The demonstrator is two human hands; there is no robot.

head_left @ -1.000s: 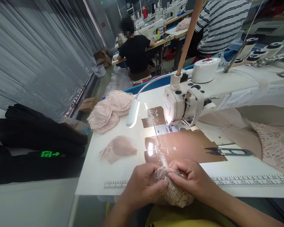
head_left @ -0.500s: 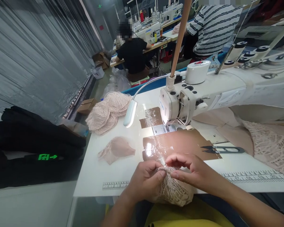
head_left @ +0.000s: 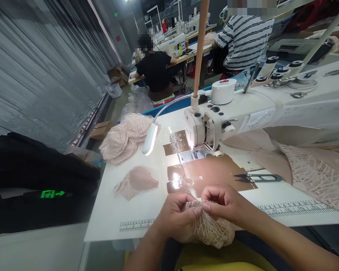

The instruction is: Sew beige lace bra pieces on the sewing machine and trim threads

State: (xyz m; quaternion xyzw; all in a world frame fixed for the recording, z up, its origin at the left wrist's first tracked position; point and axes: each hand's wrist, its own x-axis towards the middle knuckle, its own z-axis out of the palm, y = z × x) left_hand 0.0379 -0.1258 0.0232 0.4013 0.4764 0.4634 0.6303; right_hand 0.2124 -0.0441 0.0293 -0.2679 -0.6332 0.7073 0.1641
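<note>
Between my two hands, at the table's front edge, is a bunched piece of beige lace fabric (head_left: 213, 229). My left hand (head_left: 176, 216) pinches its upper edge between thumb and fingers. Right beside it, my right hand (head_left: 222, 203) is closed on the same edge, thumb against forefinger. The fabric's lower part hangs rounded over the table edge. Just beyond my hands lies a glossy brown sheet (head_left: 209, 173) in front of the sewing machine (head_left: 197, 130). Dark thread snips (head_left: 260, 178) rest to the right of my hands.
A single sheer beige cup piece (head_left: 138, 180) lies to the left, with a pile of lace pieces (head_left: 124, 137) behind it. A lamp (head_left: 150, 139) arches over the white table (head_left: 101, 222). More beige fabric (head_left: 313, 173) spreads at right. Two people sit at machines beyond.
My right fingers have closed from a looser hold into a pinch on the lace edge, nearer my left thumb. The whole view has shifted slightly.
</note>
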